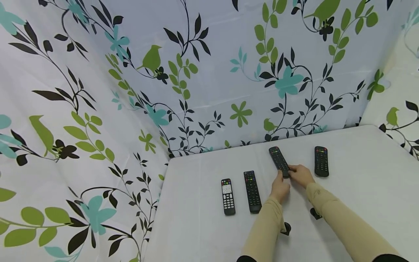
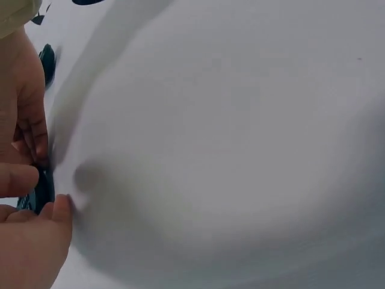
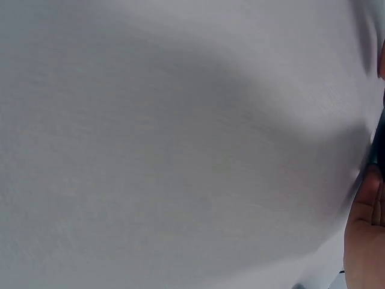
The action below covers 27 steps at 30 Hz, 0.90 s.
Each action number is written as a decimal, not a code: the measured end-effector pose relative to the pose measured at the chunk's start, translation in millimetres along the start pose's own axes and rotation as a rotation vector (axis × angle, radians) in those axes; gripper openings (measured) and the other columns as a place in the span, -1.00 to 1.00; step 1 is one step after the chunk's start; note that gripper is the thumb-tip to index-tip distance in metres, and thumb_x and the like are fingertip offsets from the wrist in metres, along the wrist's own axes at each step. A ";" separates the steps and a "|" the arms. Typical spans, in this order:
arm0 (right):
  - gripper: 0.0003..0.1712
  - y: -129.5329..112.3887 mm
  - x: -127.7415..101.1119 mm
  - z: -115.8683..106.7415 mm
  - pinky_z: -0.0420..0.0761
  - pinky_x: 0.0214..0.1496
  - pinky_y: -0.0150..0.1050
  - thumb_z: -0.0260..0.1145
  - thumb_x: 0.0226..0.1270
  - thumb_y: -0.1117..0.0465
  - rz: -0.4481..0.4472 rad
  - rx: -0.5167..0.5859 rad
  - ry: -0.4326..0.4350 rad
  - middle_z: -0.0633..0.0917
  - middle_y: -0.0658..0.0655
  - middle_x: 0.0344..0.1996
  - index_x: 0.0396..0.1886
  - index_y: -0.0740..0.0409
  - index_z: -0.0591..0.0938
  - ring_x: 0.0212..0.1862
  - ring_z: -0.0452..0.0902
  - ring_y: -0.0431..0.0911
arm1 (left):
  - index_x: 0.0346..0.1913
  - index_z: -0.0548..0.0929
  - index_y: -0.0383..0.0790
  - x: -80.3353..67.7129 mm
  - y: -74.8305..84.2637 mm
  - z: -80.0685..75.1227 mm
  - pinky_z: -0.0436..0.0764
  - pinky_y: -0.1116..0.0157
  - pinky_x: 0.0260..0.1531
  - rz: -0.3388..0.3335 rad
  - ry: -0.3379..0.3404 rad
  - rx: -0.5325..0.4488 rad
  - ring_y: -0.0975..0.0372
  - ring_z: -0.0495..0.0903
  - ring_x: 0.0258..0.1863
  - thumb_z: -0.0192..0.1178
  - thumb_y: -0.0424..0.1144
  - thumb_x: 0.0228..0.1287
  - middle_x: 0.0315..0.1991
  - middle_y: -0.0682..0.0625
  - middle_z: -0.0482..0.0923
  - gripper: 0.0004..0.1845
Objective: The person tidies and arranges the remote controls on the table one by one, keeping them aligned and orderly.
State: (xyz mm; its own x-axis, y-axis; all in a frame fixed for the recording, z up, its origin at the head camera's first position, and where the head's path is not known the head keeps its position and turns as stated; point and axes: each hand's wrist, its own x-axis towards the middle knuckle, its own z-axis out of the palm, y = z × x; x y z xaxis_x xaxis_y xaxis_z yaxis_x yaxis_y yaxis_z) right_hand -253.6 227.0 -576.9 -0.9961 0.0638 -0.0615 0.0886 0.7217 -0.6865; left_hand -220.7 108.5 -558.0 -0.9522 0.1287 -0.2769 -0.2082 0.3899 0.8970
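Observation:
A black remote control lies tilted on the white table, its far end pointing up and left. My left hand holds its near end, thumb and fingers at either side of the remote in the left wrist view. From the right, my right hand grips the same near end with its fingertips at the edge. In the right wrist view only part of the right hand shows at the right border, beside a dark sliver of the remote. Both hands partly cover the remote's near end.
Another black remote lies to the right of the hands. Left of them are a long black remote, close to the left sleeve, and a smaller one with white buttons. A leaf-and-bird patterned curtain hangs behind the table.

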 end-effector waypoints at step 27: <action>-0.52 -6.1 -52.1 8.7 0.51 -0.09 0.08 0.14 0.23 0.24 -0.004 0.071 0.028 0.59 0.48 -0.12 0.07 0.48 0.49 -0.08 0.51 0.30 | 0.40 0.18 -0.15 -42.7 -41.8 -10.2 0.21 0.31 0.37 0.192 -0.029 0.202 0.26 0.18 0.41 -0.02 -0.54 0.09 0.42 0.10 0.15 -0.27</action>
State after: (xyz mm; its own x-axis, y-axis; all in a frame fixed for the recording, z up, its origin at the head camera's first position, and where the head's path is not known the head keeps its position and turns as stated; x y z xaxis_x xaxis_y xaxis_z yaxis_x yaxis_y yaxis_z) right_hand -202.2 213.3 -575.9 -0.9959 0.0812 -0.0390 0.0836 0.6714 -0.7363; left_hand -173.6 77.4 -580.1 -0.9626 0.2429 -0.1205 0.0274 0.5291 0.8481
